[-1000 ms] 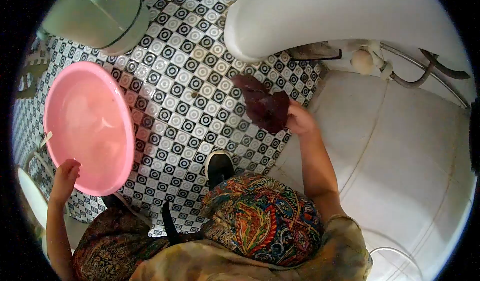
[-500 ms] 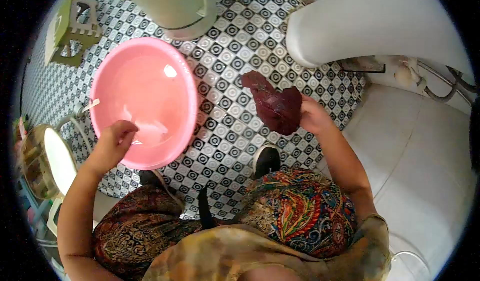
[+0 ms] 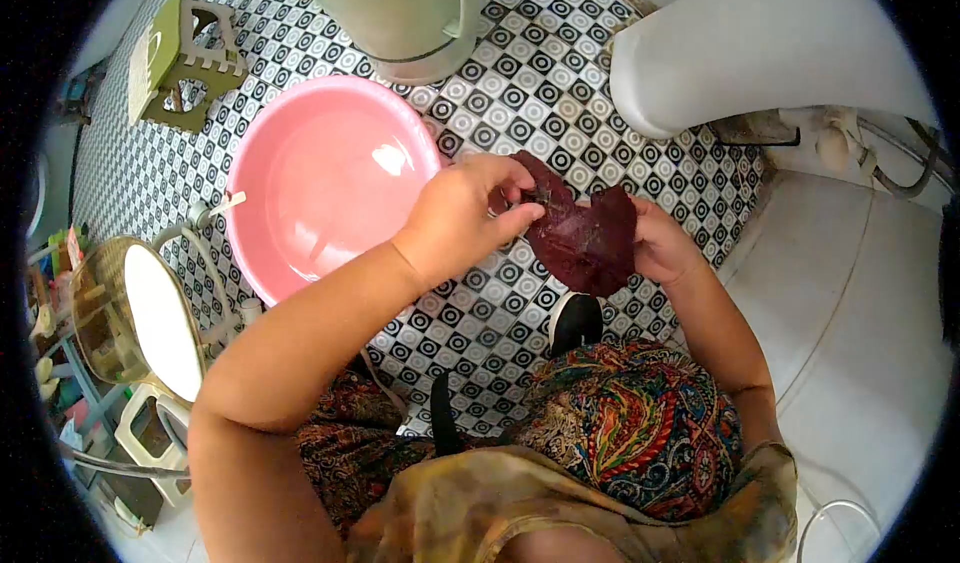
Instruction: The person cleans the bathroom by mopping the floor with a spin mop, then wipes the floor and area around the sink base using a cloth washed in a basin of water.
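Observation:
A dark maroon cloth [image 3: 585, 248], crumpled and wet-looking, is held up between my two hands above the tiled floor. My left hand [image 3: 465, 208] pinches its upper left edge between thumb and fingers. On the opposite side my right hand [image 3: 663, 245] grips the cloth, its fingertips partly hidden behind the fabric. What kind of garment or rag it is, I cannot tell. A pink basin [image 3: 250, 143] with shallow liquid stands just left of the cloth, and my left forearm passes over its lower right rim.
Behind the basin stands a pale green bucket-like container [image 3: 400, 23]. A green and white toy house [image 3: 185, 63] is at upper left. A round mirror [image 3: 160, 313] and a cream stool [image 3: 150, 428] stand at left. A white pedestal [image 3: 750, 53] rises at upper right.
My left hand has moved right from over the basin to the cloth and taken hold of its edge. My right hand keeps its grip. The view has shifted slightly left.

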A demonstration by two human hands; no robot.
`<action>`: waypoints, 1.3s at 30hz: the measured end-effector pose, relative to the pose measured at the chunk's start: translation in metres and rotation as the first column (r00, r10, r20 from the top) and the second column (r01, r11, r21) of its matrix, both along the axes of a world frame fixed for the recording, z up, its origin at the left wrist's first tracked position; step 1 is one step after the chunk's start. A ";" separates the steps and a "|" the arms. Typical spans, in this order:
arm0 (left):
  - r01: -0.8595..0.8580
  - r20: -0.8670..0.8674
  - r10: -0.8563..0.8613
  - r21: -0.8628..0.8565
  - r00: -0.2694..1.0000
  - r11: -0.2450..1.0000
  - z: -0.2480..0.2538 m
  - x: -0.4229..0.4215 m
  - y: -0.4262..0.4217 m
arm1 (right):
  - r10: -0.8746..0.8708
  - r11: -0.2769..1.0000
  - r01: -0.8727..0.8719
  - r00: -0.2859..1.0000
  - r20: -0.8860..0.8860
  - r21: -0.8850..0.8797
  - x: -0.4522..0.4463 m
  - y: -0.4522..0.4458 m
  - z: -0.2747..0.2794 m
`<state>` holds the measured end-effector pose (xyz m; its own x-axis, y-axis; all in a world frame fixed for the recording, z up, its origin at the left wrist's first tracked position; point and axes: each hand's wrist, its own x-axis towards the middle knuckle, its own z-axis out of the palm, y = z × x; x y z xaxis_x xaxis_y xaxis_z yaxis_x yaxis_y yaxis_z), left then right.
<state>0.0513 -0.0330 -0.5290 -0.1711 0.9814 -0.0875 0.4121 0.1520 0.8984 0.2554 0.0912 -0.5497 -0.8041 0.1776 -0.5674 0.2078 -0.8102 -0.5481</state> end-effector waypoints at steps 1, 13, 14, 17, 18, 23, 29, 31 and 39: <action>-0.035 0.058 0.036 -0.031 0.998 0.999 -0.001 0.003 0.001 | 0.018 1.000 -0.018 1.000 0.021 0.013 0.000 0.000 0.001; -0.075 0.297 0.114 -0.137 0.948 0.988 0.000 0.008 -0.001 | 0.126 0.976 -0.129 0.992 0.028 0.178 -0.009 -0.004 0.008; -0.039 0.346 0.105 -0.191 0.932 0.981 0.001 0.006 -0.001 | 0.126 0.975 -0.129 0.992 0.028 0.179 -0.010 -0.004 0.008; -0.062 0.372 0.105 -0.127 0.922 0.990 -0.003 0.002 -0.002 | 0.145 0.975 -0.141 0.989 -0.007 0.170 -0.009 -0.004 0.008; -0.061 0.372 0.105 -0.127 0.922 0.990 0.000 -0.001 -0.002 | 0.142 0.976 -0.139 0.990 -0.003 0.166 -0.009 -0.004 0.009; -0.160 0.401 0.230 -0.200 0.887 0.967 -0.006 -0.018 -0.003 | 0.144 0.982 -0.142 0.989 -0.010 0.126 -0.009 -0.007 0.008; -0.287 0.551 0.388 -0.263 0.739 0.921 -0.013 -0.032 -0.009 | 0.126 0.982 -0.130 0.991 0.040 0.134 -0.010 -0.009 0.005; -0.228 0.559 0.320 -0.229 0.765 0.946 -0.005 -0.032 -0.011 | 0.101 0.987 -0.105 0.994 0.042 0.125 -0.011 -0.008 0.004; -0.034 0.453 0.123 -0.199 0.883 0.979 0.010 -0.033 -0.014 | 0.039 0.989 -0.049 0.996 0.075 0.137 -0.008 -0.003 0.005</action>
